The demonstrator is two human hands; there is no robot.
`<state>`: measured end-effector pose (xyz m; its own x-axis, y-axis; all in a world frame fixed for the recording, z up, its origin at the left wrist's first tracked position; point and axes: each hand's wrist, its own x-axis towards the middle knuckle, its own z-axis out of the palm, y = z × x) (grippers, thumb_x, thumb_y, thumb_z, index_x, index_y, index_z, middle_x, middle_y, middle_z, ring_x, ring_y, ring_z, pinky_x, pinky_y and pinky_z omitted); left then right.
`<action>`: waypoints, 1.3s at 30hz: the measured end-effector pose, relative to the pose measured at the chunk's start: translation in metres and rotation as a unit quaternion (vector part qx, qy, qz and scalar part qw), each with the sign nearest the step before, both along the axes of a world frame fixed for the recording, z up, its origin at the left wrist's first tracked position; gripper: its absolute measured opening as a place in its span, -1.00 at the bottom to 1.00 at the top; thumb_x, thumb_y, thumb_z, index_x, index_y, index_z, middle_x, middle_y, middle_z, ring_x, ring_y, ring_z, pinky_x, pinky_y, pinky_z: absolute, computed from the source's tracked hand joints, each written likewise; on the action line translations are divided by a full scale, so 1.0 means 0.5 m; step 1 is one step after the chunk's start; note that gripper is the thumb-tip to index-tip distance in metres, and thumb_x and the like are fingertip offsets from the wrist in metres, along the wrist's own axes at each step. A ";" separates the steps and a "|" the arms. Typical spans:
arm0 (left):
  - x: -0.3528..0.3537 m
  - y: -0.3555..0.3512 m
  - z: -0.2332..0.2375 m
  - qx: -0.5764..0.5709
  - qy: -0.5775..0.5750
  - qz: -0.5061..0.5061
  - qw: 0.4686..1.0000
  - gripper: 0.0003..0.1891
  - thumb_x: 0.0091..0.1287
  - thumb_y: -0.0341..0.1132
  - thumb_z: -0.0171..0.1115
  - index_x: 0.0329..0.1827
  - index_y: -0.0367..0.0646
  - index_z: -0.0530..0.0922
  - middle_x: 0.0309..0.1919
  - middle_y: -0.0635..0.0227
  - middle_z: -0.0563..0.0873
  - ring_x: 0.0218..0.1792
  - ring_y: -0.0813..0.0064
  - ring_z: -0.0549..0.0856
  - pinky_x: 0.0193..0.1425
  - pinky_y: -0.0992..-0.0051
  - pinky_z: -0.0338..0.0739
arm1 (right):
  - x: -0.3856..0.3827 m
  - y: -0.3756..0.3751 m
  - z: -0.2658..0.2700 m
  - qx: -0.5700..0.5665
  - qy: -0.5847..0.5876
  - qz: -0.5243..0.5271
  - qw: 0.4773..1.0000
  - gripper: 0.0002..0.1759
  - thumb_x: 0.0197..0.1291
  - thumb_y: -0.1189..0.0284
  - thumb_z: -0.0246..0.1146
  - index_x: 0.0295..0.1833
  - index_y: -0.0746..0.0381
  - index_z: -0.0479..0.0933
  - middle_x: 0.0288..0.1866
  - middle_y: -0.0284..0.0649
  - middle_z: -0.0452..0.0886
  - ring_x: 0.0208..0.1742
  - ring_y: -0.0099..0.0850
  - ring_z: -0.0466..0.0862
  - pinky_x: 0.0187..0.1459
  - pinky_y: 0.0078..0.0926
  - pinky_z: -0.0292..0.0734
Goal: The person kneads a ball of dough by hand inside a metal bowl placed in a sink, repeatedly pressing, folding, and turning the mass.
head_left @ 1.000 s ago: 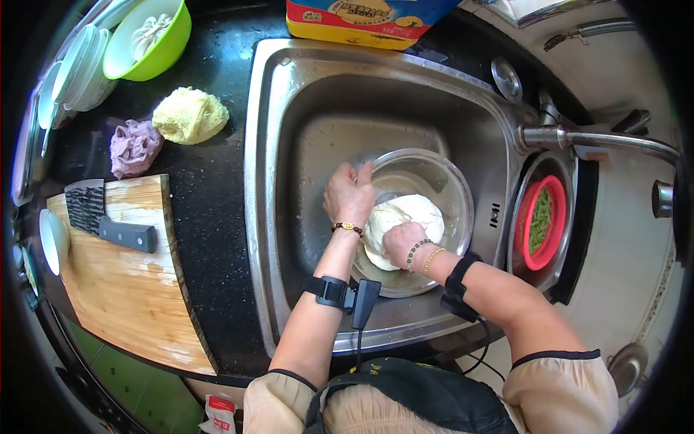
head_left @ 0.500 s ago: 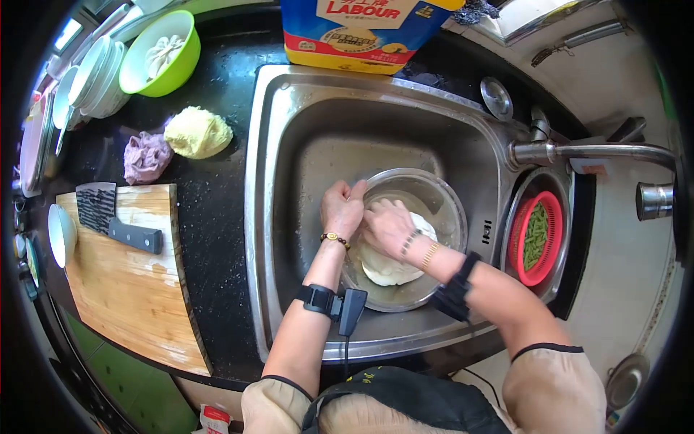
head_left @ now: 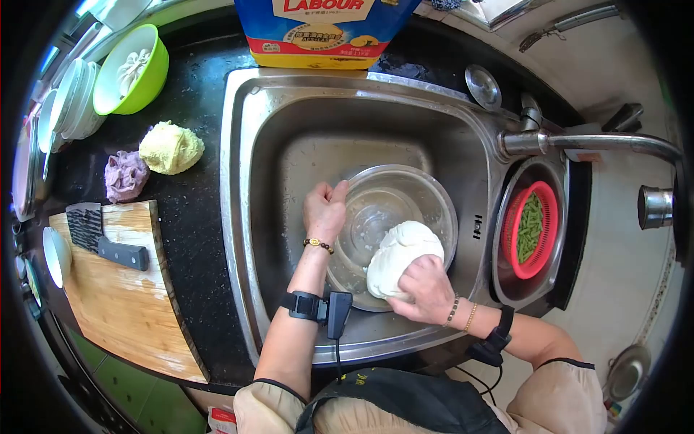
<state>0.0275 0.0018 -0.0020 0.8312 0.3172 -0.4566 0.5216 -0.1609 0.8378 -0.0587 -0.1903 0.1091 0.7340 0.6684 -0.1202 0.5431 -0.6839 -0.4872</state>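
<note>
A clear round bowl with some cloudy liquid stands in the steel sink. My left hand is closed on the bowl's left rim. In the lower right of the bowl lies a smooth white lump of dough. My right hand grips the lump's lower right side, its fingers curled over the edge. The fingertips of that hand are partly hidden against the dough.
Left of the sink are a cutting board, a cleaver, purple dough, yellow dough and a green bowl. A red basket of green beans and a faucet are at the right.
My right hand has moved right and down, from on top of the dough to its lower right side. More of the bowl and dough shows. The whole view has shifted slightly.
</note>
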 end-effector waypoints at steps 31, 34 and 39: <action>-0.007 -0.009 0.027 0.097 0.026 -0.015 0.995 -0.58 0.19 0.00 0.25 -0.51 -0.22 0.43 -0.56 0.04 0.58 -0.46 0.02 0.58 -0.34 0.20 0.42 | 0.042 0.096 -0.183 -0.048 -0.068 0.136 0.987 -0.79 -0.04 0.24 0.22 -0.40 0.14 0.46 -0.38 -0.27 0.47 -0.22 -0.33 0.48 -0.09 -0.32 0.33; -0.007 -0.005 0.030 0.093 0.036 -0.021 0.995 -0.58 0.20 0.01 0.23 -0.50 -0.22 0.44 -0.50 0.03 0.60 -0.40 -0.02 0.59 -0.29 0.15 0.42 | 0.046 0.098 -0.205 -0.039 -0.062 0.133 0.988 -0.79 -0.06 0.23 0.23 -0.40 0.13 0.47 -0.39 -0.28 0.47 -0.24 -0.33 0.47 -0.12 -0.33 0.32; -0.006 -0.005 0.039 0.074 0.075 -0.023 0.994 -0.57 0.21 0.02 0.22 -0.49 -0.21 0.44 -0.46 0.02 0.62 -0.34 -0.06 0.61 -0.25 0.10 0.43 | 0.059 0.110 -0.224 -0.021 -0.066 0.120 0.990 -0.78 -0.08 0.20 0.25 -0.44 0.11 0.48 -0.42 -0.30 0.46 -0.26 -0.34 0.47 -0.16 -0.35 0.30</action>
